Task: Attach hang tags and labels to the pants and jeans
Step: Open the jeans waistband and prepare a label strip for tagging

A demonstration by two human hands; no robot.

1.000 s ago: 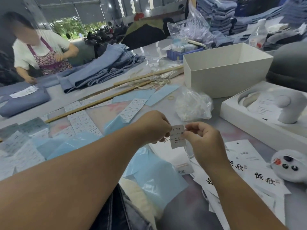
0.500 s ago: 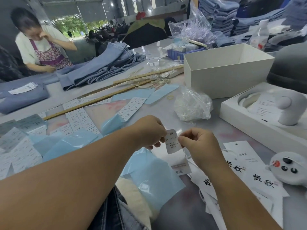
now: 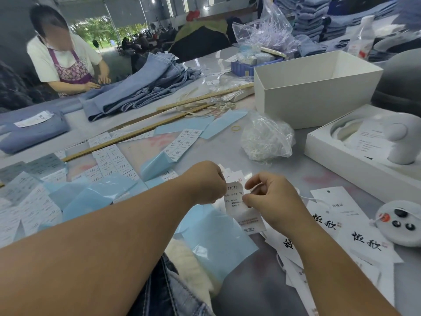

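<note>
I see my left hand (image 3: 206,183) and right hand (image 3: 271,199) both pinching one size label (image 3: 234,197) above the worktop (image 3: 319,174). Two wooden rulers (image 3: 205,98) lie beyond. One open white box (image 3: 314,87) shows nothing inside; one clear bag (image 3: 266,137) holds fasteners.

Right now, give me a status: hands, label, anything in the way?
Left hand and right hand both pinch the label, held above the table. Not yet on a tag. Blue backing sheet lies beneath.
</note>
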